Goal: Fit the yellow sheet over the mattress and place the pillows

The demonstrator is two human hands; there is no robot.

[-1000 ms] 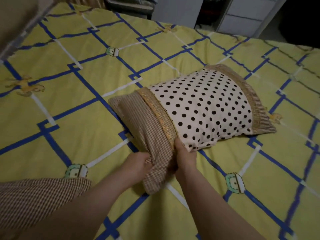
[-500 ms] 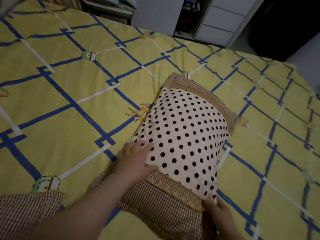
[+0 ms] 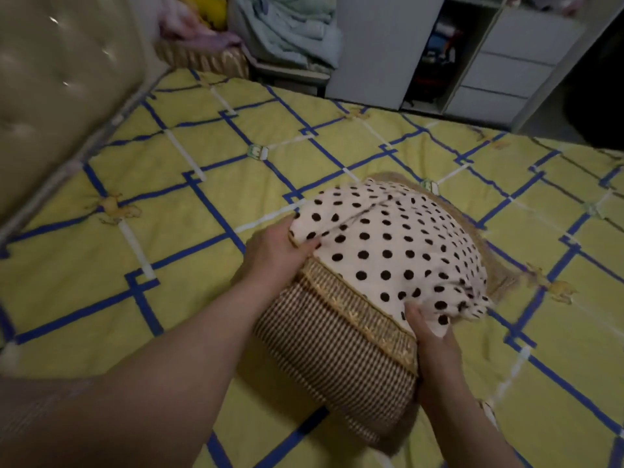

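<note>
At nine o'clock a tufted beige headboard [image 3: 64,89] borders the yellow sheet [image 3: 189,265], which lies spread across the mattress. Your left hand [image 3: 275,253] pinches the polka-dot pillow [image 3: 381,251] at its left edge, thumb pressed into the fabric. The pillow sits mid-bed, its checked brown end toward you. At four o'clock your right hand [image 3: 435,346] grips its right side.

The pillow [image 3: 378,265] lies on the sheet [image 3: 189,231] near the middle of the bed. The left hand [image 3: 273,255] grips its left edge, the right hand [image 3: 435,349] its right near corner. The headboard [image 3: 57,89] stands to the left; drawers [image 3: 506,62] and piled bedding [image 3: 287,28] stand beyond the far edge.
</note>
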